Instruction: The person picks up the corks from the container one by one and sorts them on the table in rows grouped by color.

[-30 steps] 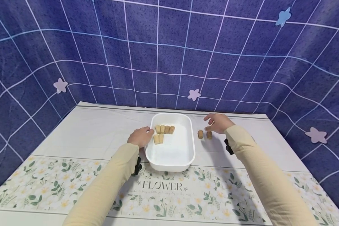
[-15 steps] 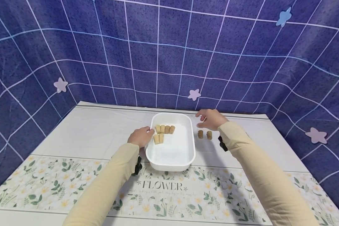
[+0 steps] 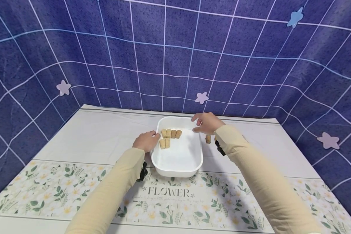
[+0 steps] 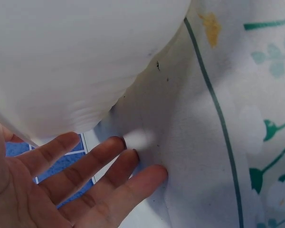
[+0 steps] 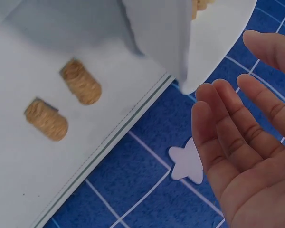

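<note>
A white rectangular tub (image 3: 176, 159) stands on the table. Inside it, at the far left, lie several tapered corks (image 3: 169, 133) in a row, with two paler corks (image 3: 164, 143) in front. My left hand (image 3: 146, 141) grips the tub's left rim, thumb over the edge and fingers (image 4: 99, 156) against the outer wall. Over the tub's far right corner hovers my right hand (image 3: 206, 123), its fingers loosely curved and holding nothing. Two brown corks lie on the table right of the tub; the nearer cork (image 5: 80, 81) and its neighbour (image 5: 46, 118) show fully in the right wrist view.
The table carries a white cloth (image 3: 111, 130) with a floral band (image 3: 76, 191) along the front. Behind it and at both sides hangs a blue curtain (image 3: 152, 65) with a white grid and stars. A black strap (image 3: 143, 171) circles the left wrist.
My right hand has moved left from above the two brown corks to the tub's far right corner, and its wrist now partly covers one cork. The left hand stays on the rim.
</note>
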Tool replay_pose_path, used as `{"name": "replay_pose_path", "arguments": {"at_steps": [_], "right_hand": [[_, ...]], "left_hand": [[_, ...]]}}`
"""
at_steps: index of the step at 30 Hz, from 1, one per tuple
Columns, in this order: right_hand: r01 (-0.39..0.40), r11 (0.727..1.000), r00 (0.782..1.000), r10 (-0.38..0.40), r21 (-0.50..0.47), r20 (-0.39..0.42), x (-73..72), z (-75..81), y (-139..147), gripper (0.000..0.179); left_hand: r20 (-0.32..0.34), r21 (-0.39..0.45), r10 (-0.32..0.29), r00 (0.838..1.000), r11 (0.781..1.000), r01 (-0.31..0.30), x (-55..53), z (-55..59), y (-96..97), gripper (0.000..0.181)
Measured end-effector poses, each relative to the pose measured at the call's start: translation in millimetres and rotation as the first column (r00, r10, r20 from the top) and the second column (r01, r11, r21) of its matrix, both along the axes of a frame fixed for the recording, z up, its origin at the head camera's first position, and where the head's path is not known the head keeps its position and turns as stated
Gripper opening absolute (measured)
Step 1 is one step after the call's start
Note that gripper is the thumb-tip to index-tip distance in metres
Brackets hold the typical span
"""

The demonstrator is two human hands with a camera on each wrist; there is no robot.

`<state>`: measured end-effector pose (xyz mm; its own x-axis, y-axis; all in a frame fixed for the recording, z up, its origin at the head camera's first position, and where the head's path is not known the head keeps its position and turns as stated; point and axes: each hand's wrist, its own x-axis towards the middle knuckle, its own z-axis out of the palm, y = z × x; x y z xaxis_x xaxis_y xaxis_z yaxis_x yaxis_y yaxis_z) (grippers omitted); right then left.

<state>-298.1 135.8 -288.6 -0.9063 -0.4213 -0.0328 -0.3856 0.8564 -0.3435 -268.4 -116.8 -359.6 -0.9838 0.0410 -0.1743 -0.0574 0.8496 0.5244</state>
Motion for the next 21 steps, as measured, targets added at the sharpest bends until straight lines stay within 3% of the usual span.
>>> {"name": "replay_pose_path", "arguments": {"at_steps": [6,15,21], "right_hand": [[-0.007,1.0,1.0,0.006,0.026,0.022,3.0,2.9,-15.7,0.046],[-0.06,0.997,0.998,0.059,0.046,0.018,-3.3,-5.1,-31.4,0.047],[-0.035,0.999,0.998,0.033,0.041,0.05,-6.7,-10.9,-43.2,0.045]], "left_hand": [[0.002,0.009,0.004,1.0,1.0,-0.004,0.4,0.1,-0.2,0.056],[0.006,0.005,0.003,1.0,1.0,-0.003,0.5,1.4,0.5,0.057],[0.007,0.005,0.004,1.0,1.0,-0.004,-0.7,-0.3,0.0,0.057]]}}
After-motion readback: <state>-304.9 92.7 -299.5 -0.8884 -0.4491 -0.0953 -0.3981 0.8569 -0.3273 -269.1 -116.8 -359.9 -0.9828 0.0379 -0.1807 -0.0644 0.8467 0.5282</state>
